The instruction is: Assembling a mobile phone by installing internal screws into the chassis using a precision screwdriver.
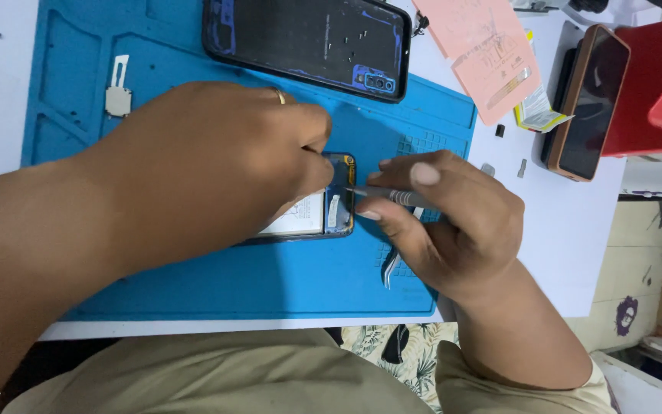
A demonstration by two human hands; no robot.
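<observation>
On the blue mat (193,284), the right hand (446,222) is pinching tweezers (392,198) shut between thumb and fingers, tip working at the opened phone's (331,207) end. The left hand (216,161) is curling closed over that phone, pinning it mid-mat, so a small part looks to be getting picked; next calls for a steady, light pull. Farther off, the back cover (308,38) is lying at the mat's top edge.

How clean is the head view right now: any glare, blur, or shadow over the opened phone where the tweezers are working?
Head view: even, soft light with no hard shadows on the blue mat. The opened phone is mostly covered by the left hand. The tweezers in the right hand look slightly soft. Faint sheen on the detached back cover. The near forearm is blurred.
</observation>
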